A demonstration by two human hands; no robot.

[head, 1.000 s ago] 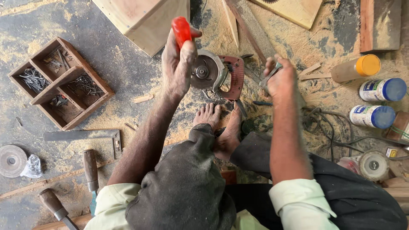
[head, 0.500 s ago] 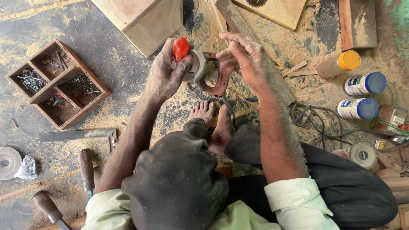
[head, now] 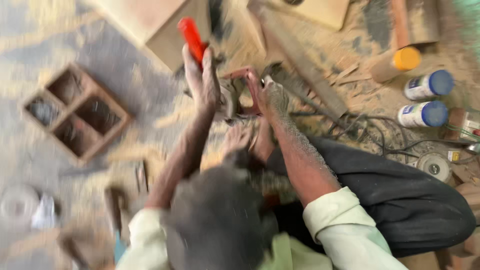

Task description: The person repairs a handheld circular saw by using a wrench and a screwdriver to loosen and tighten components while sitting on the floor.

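Note:
The frame is motion-blurred. My left hand [head: 202,80] is closed around a red handle [head: 191,35] that sticks up and away from me. It belongs to a small power saw [head: 231,97] with a round metal disc and a red guard [head: 245,77], held above my bare feet [head: 240,142]. On the right side of the saw, my right hand [head: 272,95] grips the guard with fingers curled at the disc's hub. Both forearms are dusted with sawdust.
A wooden compartment box [head: 75,115] lies at left and a plywood box [head: 160,25] at the top. At right stand two blue-capped cans [head: 427,85], a yellow-capped bottle [head: 400,60], tangled cables [head: 365,125] and a spare disc [head: 432,166]. Hammers [head: 117,200] lie lower left.
My right hand came in from the right and closed on the saw's guard. My left hand stayed on the red handle, which now points higher. The view shifted and blurred.

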